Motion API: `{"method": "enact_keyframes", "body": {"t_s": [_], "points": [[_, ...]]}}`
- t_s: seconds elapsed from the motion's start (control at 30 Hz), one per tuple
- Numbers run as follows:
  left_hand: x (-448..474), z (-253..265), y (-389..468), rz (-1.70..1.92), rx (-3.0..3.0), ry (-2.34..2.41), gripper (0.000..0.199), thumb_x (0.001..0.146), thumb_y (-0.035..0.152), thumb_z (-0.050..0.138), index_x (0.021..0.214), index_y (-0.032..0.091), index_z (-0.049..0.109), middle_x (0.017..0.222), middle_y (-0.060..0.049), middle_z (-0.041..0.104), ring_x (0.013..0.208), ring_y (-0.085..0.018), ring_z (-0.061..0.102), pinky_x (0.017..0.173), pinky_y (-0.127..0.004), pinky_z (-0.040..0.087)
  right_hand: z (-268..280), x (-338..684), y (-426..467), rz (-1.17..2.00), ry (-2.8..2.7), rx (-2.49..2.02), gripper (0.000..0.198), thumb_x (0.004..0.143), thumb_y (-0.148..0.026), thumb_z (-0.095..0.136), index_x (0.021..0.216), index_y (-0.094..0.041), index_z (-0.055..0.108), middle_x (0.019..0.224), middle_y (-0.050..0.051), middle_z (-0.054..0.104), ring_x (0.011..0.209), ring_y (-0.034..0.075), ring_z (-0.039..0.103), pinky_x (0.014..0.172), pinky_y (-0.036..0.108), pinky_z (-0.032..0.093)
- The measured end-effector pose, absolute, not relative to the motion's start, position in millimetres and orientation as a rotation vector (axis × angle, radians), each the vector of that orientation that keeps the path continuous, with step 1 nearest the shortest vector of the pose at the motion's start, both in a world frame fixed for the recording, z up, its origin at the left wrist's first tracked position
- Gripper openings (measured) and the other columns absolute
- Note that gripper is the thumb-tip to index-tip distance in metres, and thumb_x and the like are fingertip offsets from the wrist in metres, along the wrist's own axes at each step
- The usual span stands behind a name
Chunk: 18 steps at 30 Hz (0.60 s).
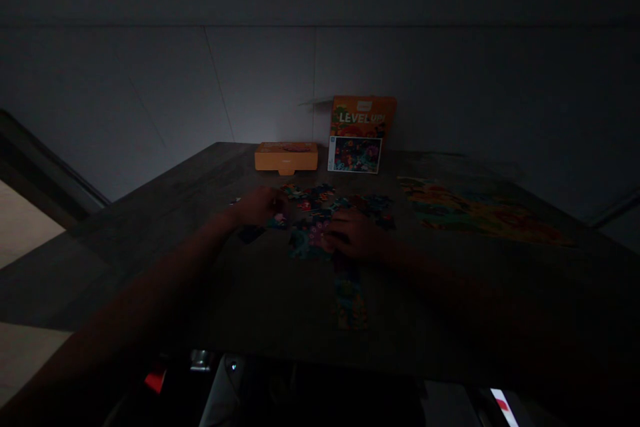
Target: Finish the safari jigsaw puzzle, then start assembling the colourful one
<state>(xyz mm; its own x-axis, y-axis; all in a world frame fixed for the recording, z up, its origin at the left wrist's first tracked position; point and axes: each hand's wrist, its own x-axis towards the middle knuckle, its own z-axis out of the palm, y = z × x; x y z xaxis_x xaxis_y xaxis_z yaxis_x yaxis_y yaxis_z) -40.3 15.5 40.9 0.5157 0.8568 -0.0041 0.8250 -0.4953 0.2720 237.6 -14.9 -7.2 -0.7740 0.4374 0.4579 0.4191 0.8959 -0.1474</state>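
Observation:
The light is very dim. My left hand (257, 207) is over the table with its fingers curled and pressed together; what they hold, if anything, is too dark to see. Just beneath its fingertips lies a dark puzzle piece with a pink patch (279, 220). My right hand (354, 233) rests at the right edge of a joined puzzle section (305, 243) with a pink flower pattern. Thumb and fingers close there on a puzzle piece, mostly hidden by the hand. Below that hand a narrow joined puzzle strip (351, 303) runs toward the near edge.
Loose puzzle pieces (373, 203) lie beyond my hands. Behind them are an orange box (286, 158) and an upright "LEVEL UP!" box (363, 117) with a picture card (354, 155) in front. At right lies a colourful assembled puzzle (480, 213). A wall (270, 80) closes off the back.

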Motion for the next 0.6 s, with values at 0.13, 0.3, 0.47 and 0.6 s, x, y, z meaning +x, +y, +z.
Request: {"method": "enact_keyframes", "body": {"t_s": [0.13, 0.3, 0.47, 0.6], "points": [[-56, 33, 29, 0.103, 2.475, 1.91, 0.034, 0.086, 0.043, 0.049, 0.105, 0.024, 0.071, 0.106, -0.007, 0.07, 0.093, -0.026, 0.065, 0.075, -0.03, 0.047, -7, 237, -15, 0.054, -2.57, -0.621, 0.021, 0.092, -0.024, 0.051, 0.094, -0.015, 0.07, 0.087, 0.009, 0.065, 0.082, 0.019, 0.058, 0.076, 0.032, 0.044], [-55, 16, 43, 0.228, 2.518, 1.952, 0.06, 0.083, 0.06, 0.051, 0.118, 0.013, 0.065, 0.116, -0.016, 0.063, 0.11, -0.03, 0.057, 0.091, -0.036, 0.045, -5, 237, -16, 0.078, -2.575, -0.634, 0.021, 0.091, -0.024, 0.052, 0.095, -0.014, 0.07, 0.089, 0.009, 0.066, 0.084, 0.02, 0.059, 0.078, 0.033, 0.044], [-45, 1, 50, 0.247, 2.574, 1.884, 0.062, 0.085, 0.06, 0.05, 0.127, 0.016, 0.061, 0.122, -0.017, 0.062, 0.123, -0.035, 0.046, 0.104, -0.046, 0.033, -8, 237, -14, 0.08, -2.568, -0.645, 0.02, 0.091, -0.024, 0.053, 0.096, -0.014, 0.07, 0.089, 0.01, 0.066, 0.084, 0.02, 0.059, 0.077, 0.033, 0.044], [-43, -7, 54, 0.3, 2.555, 1.872, 0.062, 0.086, 0.06, 0.049, 0.14, 0.03, 0.047, 0.145, -0.009, 0.047, 0.128, -0.036, 0.041, 0.103, -0.05, 0.03, -9, 236, -14, 0.08, -2.567, -0.652, 0.02, 0.091, -0.024, 0.052, 0.096, -0.015, 0.07, 0.09, 0.009, 0.066, 0.085, 0.02, 0.059, 0.078, 0.032, 0.044]]}}
